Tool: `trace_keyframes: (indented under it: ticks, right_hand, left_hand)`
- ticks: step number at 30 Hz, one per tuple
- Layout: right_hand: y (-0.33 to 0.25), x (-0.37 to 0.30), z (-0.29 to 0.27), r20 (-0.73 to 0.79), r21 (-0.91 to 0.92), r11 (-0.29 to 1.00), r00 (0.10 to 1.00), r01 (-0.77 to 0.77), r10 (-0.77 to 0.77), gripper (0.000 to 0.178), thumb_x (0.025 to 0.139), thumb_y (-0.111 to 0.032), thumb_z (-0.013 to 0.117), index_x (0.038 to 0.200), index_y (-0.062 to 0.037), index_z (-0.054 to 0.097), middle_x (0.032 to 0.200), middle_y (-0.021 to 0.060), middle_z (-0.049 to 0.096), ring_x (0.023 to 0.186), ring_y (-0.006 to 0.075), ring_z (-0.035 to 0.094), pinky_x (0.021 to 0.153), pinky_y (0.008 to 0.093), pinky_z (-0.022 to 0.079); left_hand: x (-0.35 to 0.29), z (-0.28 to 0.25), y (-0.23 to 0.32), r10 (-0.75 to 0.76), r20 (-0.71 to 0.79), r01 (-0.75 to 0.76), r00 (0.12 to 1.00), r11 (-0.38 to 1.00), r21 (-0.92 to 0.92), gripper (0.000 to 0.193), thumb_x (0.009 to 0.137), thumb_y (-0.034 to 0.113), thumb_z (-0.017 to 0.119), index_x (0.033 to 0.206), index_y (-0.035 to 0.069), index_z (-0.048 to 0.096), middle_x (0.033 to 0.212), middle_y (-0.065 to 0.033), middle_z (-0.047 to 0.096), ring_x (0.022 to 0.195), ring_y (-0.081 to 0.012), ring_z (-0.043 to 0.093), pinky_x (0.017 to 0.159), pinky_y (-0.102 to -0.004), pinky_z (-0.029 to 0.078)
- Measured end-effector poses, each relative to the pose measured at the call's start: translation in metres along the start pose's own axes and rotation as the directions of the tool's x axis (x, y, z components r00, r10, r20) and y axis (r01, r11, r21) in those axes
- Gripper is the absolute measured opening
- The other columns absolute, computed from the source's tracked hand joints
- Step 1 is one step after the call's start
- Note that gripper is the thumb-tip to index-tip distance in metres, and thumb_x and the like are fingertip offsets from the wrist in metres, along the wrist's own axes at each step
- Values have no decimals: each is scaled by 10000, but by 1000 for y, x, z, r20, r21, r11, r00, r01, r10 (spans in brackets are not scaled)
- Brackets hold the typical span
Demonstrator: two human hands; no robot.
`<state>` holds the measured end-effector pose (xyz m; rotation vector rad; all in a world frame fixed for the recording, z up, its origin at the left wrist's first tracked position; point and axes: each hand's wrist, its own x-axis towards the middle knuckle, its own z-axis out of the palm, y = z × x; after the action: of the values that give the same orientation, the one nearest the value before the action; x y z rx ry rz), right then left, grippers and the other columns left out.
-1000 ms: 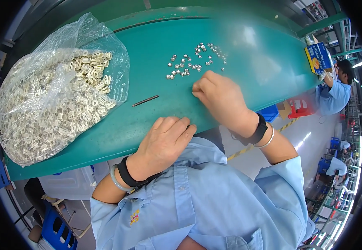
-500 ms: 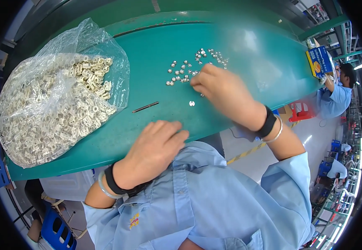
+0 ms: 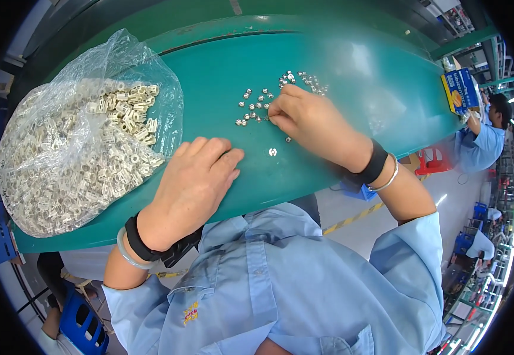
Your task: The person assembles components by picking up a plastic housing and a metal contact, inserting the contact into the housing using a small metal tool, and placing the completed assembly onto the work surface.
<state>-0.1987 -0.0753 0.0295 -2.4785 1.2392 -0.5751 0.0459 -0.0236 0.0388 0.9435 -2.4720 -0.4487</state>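
Observation:
My right hand (image 3: 319, 121) is over the scattered small round silver metal pieces (image 3: 261, 99), thumb and fingertips brought together among them. What the pinch holds, if anything, is hidden. A lone silver piece with notched sides (image 3: 273, 152) lies nearer to me, below that hand. My left hand (image 3: 192, 183) rests palm down toward the table's near side, fingers curled and close together. It covers the place where a thin dark stick lay, and the stick is out of sight. Whether the fingers grip it cannot be seen.
A large clear plastic bag (image 3: 61, 171) full of cream-coloured plastic parts (image 3: 128, 109) takes up the left of the green table (image 3: 381, 100). A blue and yellow box (image 3: 459, 90) stands at the far right, beside a person in a blue shirt (image 3: 479, 145).
My left hand has moved forward and left, over the thin dark stick, which was visible before. My right hand has shifted slightly, its fingertips still at the silver pieces.

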Motion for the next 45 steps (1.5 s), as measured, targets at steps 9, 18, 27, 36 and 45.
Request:
trace_keyframes:
  ticks: [9, 18, 27, 36, 45]
  right_hand:
    - [-15, -11, -4, 119, -91, 990, 988, 107, -96, 98, 841, -114, 636, 901, -37, 625, 871, 88, 572, 789, 300, 607, 702, 378, 503]
    - [3, 4, 3, 54, -76, 997, 998, 15, -11, 90, 854, -108, 622, 910, -38, 620, 893, 93, 576, 806, 297, 604, 701, 375, 502]
    - [-3, 3, 0, 127, 18, 997, 989, -80, 77, 93, 860, -113, 624, 917, -41, 616, 895, 96, 578, 811, 287, 605, 705, 368, 500]
    - [-20, 0, 0, 200, 30, 997, 978, -71, 64, 109, 851, -117, 643, 933, -48, 623, 893, 92, 582, 801, 279, 604, 702, 361, 499]
    - [-24, -4, -2, 215, -11, 1000, 976, -19, 20, 134, 844, -123, 656, 958, -54, 648, 912, 93, 595, 811, 276, 615, 708, 356, 507]
  left_hand:
    - [-19, 15, 16, 32, -26, -30, 999, 998, 46, 421, 685, 32, 723, 1085, 32, 590, 1057, -110, 575, 940, -299, 555, 773, -407, 443]
    - [-32, 31, 17, 13, -67, -9, 998, 998, 66, 422, 679, 37, 726, 1081, 51, 599, 1075, -98, 583, 959, -287, 562, 781, -409, 443]
    - [-35, 35, 14, 13, -107, -6, 994, 998, 64, 408, 685, 48, 728, 1075, 58, 606, 1075, -90, 591, 952, -279, 566, 775, -403, 437]
    - [-35, 35, 14, 2, -118, 6, 993, 998, 66, 393, 695, 54, 722, 1071, 59, 610, 1075, -88, 590, 955, -275, 564, 782, -403, 437]
    - [-36, 36, 15, 11, -113, -3, 994, 997, 73, 364, 711, 67, 709, 1062, 55, 615, 1074, -88, 588, 956, -267, 563, 800, -402, 437]
